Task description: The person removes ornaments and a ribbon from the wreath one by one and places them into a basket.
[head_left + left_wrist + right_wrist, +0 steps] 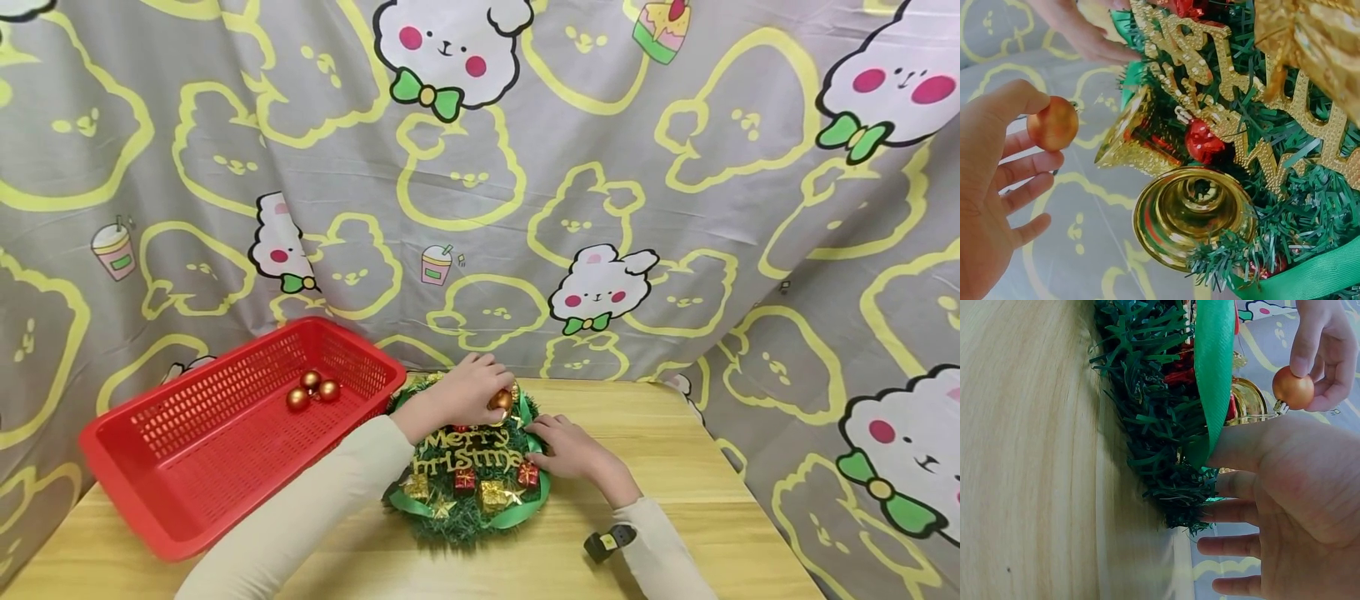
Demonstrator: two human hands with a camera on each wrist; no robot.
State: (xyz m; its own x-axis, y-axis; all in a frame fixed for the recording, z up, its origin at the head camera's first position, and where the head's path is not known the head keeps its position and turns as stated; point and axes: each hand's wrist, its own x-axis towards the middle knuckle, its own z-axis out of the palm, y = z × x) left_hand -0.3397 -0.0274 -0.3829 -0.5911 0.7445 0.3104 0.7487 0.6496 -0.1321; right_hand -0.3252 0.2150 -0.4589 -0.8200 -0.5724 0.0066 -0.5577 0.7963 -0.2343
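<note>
A green tinsel Christmas wreath lies on the table, with gold "Merry Christmas" lettering, small gift boxes and a green ribbon. Between thumb and fingers, my left hand pinches an orange-gold bauble above the wreath's far part. Two gold bells and a red bauble sit on the wreath near it. At the wreath's right edge, my right hand touches the greenery and ribbon, its fingers spread and mostly straight.
A red plastic basket stands to the left of the wreath, tilted across the table. Several gold baubles lie inside it. Behind the wooden table hangs a grey patterned curtain. A dark wrist strap is at the right sleeve.
</note>
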